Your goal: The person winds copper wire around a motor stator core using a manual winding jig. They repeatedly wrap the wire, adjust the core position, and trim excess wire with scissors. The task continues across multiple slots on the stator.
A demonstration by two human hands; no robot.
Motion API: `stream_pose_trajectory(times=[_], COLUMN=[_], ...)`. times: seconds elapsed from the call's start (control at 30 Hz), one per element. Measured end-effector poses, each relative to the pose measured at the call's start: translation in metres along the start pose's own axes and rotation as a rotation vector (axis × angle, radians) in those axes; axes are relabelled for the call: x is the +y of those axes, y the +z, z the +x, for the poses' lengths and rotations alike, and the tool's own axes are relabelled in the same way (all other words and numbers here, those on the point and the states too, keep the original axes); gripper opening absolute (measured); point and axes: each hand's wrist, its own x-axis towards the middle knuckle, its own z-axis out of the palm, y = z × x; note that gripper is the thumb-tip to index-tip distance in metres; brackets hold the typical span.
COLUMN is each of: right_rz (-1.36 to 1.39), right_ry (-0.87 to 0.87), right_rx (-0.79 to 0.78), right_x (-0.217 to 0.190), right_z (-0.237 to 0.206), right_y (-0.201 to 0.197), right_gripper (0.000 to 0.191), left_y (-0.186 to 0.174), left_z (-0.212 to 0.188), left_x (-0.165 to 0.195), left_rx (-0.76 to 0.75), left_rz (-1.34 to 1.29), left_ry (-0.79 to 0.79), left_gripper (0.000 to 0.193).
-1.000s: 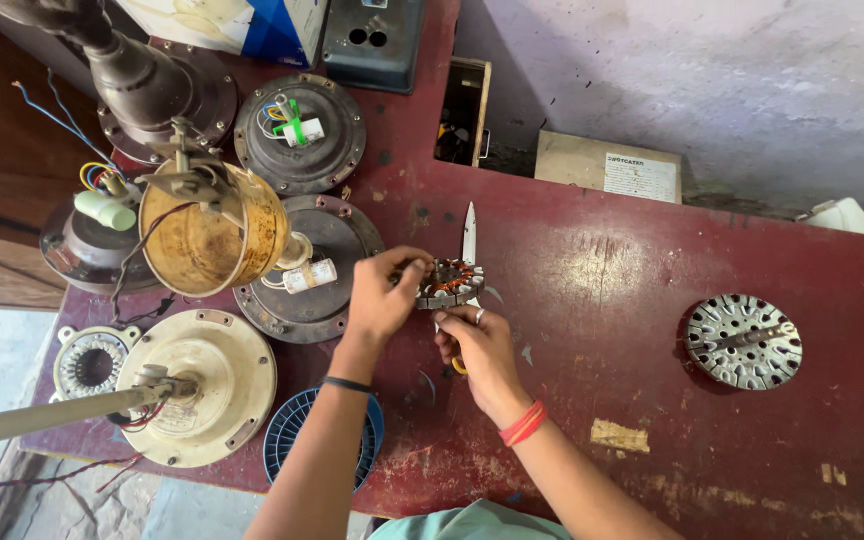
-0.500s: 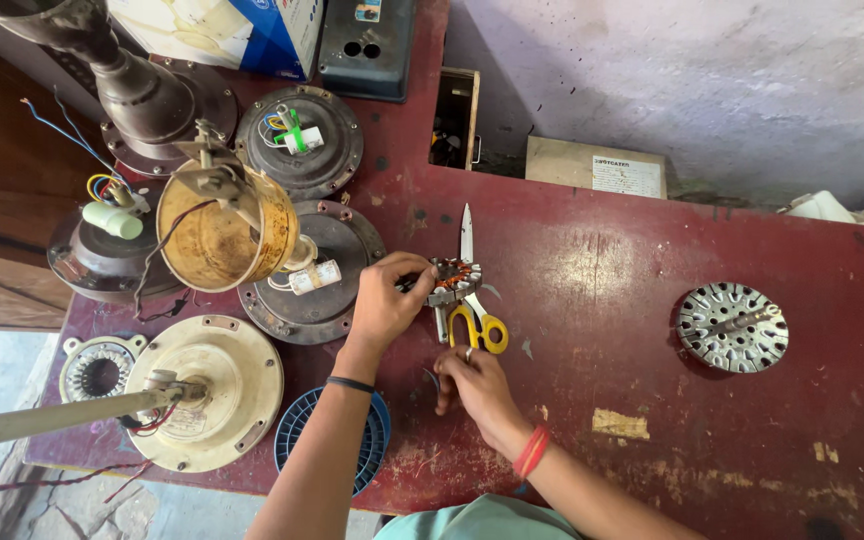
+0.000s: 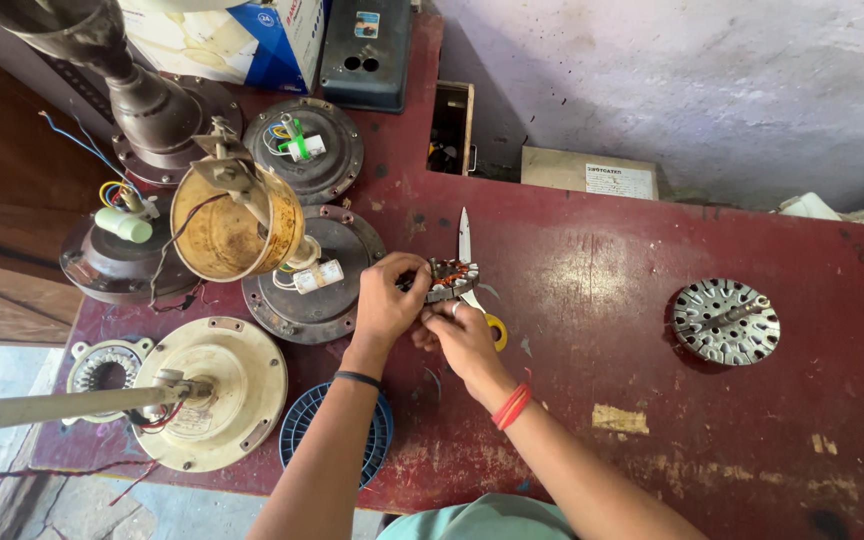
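My left hand (image 3: 384, 300) and my right hand (image 3: 460, 335) meet over the dark red table (image 3: 602, 250), both gripping a small motor stator (image 3: 449, 280) with copper windings. It is held just above a pair of yellow-handled scissors (image 3: 469, 262) that lie on the table, blades pointing away from me. My left wrist has a dark band, my right wrist red bangles.
Left of my hands lie several ceiling-fan parts: a rusty cup-shaped canopy (image 3: 234, 222), round dark motor covers (image 3: 304, 150), a cream motor housing (image 3: 214, 390), a blue grille (image 3: 332, 430). A perforated metal rotor disc (image 3: 725, 320) sits at the right. Boxes (image 3: 588, 175) line the wall.
My right hand has moved up from the scissors to join the left hand on the stator. The view has shifted slightly.
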Motion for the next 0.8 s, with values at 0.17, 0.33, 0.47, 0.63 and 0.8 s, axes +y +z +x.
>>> stream_pose_trajectory(times=[0.17, 0.33, 0.47, 0.63, 0.8], right_rz=[-0.113, -0.417, -0.454, -0.213, -0.103], right_ry=[0.014, 0.073, 0.069, -0.002, -0.052], right_rx=[0.011, -0.04, -0.057, 0.073, 0.089], right_x=[0.017, 0.041, 0.045, 0.026, 0.008], right_z=[-0.019, -0.056, -0.062, -0.032, -0.02], right_y=[-0.005, -0.012, -0.016, -0.012, 0.006], right_gripper=[0.016, 0.015, 0.018, 0.034, 0.027], left_y=[-0.002, -0.001, -0.002, -0.002, -0.007], left_z=[-0.001, -0.003, -0.003, -0.002, -0.002], left_x=[0.002, 0.006, 0.008, 0.01, 0.009], left_rx=[-0.004, 0.013, 0.0, 0.013, -0.02], left_rz=[-0.004, -0.016, -0.017, -0.01, -0.109], left_ry=[-0.002, -0.023, -0.039, -0.079, -0.172], left_gripper=[0.018, 0.019, 0.019, 0.02, 0.021])
